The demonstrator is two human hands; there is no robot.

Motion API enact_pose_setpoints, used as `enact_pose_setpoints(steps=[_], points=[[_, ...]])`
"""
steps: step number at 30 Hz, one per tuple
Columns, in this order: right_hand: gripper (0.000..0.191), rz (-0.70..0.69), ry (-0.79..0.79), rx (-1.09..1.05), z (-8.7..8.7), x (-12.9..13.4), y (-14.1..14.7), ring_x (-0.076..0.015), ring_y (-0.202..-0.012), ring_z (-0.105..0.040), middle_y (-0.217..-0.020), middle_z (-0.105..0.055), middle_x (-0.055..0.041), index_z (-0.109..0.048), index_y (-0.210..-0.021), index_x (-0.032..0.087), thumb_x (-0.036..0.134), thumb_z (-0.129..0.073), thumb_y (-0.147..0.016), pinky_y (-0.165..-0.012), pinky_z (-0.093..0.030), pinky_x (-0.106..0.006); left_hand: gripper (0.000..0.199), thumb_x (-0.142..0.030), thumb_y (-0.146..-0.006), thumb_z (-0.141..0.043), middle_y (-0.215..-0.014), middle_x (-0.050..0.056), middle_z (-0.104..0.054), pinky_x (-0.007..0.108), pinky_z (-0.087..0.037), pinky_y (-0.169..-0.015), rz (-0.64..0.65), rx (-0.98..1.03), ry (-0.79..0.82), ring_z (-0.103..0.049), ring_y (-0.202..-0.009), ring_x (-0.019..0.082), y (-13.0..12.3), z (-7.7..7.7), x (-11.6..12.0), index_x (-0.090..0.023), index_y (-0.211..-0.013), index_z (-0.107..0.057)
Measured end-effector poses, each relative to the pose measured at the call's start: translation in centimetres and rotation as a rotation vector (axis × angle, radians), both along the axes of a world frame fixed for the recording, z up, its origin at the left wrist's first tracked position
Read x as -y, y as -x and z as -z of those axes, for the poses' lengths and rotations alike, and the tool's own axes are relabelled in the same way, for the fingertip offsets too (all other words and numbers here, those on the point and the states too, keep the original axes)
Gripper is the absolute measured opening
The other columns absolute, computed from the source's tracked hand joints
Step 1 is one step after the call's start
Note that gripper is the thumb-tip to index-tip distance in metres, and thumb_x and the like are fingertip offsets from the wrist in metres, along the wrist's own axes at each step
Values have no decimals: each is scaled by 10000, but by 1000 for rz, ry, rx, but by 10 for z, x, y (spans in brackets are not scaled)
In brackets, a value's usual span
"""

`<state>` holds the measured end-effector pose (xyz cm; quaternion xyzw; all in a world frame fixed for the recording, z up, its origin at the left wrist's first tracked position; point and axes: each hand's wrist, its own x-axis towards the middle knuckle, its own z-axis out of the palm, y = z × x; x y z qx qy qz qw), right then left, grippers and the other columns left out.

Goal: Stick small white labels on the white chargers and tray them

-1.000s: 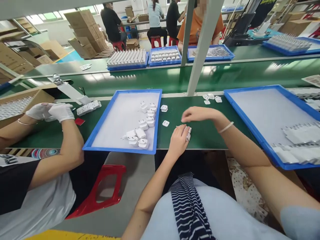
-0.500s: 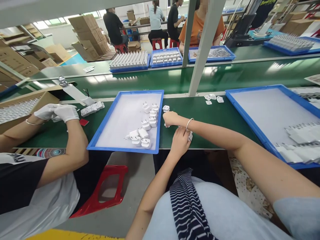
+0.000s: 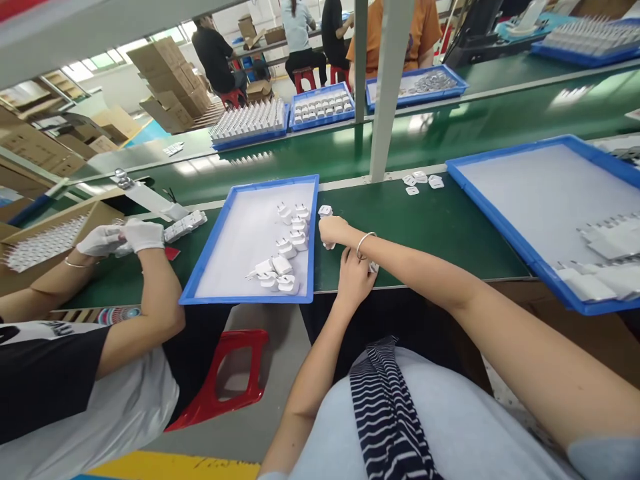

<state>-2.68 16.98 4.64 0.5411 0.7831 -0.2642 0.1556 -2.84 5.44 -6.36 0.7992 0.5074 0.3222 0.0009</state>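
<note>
My right arm reaches across over my left wrist. My right hand [image 3: 334, 231] is closed at the right rim of the blue-edged tray [image 3: 315, 233], among small white plastic pieces; one white piece [image 3: 325, 211] shows just beyond it and another peeks out below. What its fingers grip is hidden. Close by, near the table's front edge, my left hand [image 3: 355, 275] is curled around a white plastic charger part [image 3: 373, 267], of which only an edge shows. Several white plug chargers [image 3: 287, 249] with metal pins lie in the tray.
Flat white covers [image 3: 420, 178] lie behind my right forearm. Another blue tray [image 3: 565, 293] with chargers stands at right. To the left, a co-worker's gloved hands [image 3: 125, 238] work beside a cardboard box [image 3: 95, 223]. A metal post [image 3: 387, 100] rises behind the table.
The view has shifted and tilted slightly. Both my hands stay close together in nearly the same place beside the tray. The co-worker's gloved hands have moved a little.
</note>
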Motion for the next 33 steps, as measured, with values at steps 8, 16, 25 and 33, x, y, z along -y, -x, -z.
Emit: enact_pose_setpoints(steps=[8, 16, 25, 33], points=[[283, 184, 159, -420, 10, -14, -20, -194, -966, -688, -1120, -695, -88, -671, -1134, 124, 339, -669, -951, -843, -591, -367, 385, -161, -892, -603, -1347, 171, -634, 591, -340, -1198, -18, 48, 76, -557, -1334, 309, 1, -3, 2, -176, -1276, -583], [312, 589, 192, -1126, 38, -73, -160, -108, -614, -614, -726, -712, -30, -683, -843, 152, 118, -908, -629, -598, -501, -231, 479, -190, -903, -626, -1394, 138, -580, 488, -397, -1186, -11, 89, 187, -554, -1325, 251, 4, -17, -3, -213, -1368, -510], [206, 860, 236, -1521, 69, -92, -227, -97, -667, -618, -793, -727, -48, -690, -868, 143, 96, -829, -724, -626, -495, -212, 245, -118, -844, -641, -1132, 86, -700, 418, -480, -1012, 88, 172, 318, -648, -1083, 253, -35, -54, -123, -205, -1073, -646], [209, 809, 239, -1666, 51, -84, -219, -93, -746, -597, -921, -753, -52, -769, -897, 145, 141, -841, -701, -575, -418, -189, 284, -260, -747, -794, -949, 19, -695, 308, -490, -842, 148, 437, 346, -627, -869, 173, -38, -78, -178, -218, -998, -667]])
